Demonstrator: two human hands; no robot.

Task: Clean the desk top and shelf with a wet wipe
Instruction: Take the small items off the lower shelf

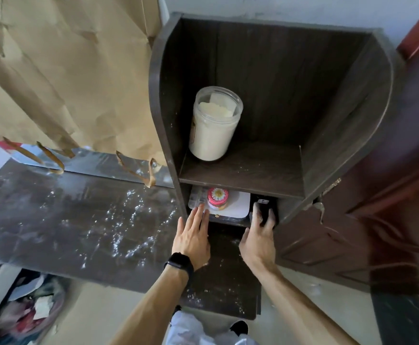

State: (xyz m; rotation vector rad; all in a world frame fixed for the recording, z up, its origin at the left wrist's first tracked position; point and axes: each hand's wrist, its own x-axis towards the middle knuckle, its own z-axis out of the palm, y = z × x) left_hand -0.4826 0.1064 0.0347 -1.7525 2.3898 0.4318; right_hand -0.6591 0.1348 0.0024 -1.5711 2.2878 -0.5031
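Observation:
The dark wooden desk top (74,215) is streaked with white dust and specks. A dark shelf unit (265,168) stands on its right end. My left hand (193,235), a black band on its wrist, lies flat with fingers apart at the mouth of the lower compartment, fingertips touching a white box (238,207). My right hand (259,235) is closed around a small black object (265,207) at the right of that compartment. No wet wipe is visible.
A clear jar of white powder (213,123) stands on the upper shelf. A small pink-lidded jar (217,197) sits on the white box. Torn brown paper (66,70) hangs over a mirror at the back. A bag of rubbish (26,312) lies under the desk. A dark red door (390,195) is at right.

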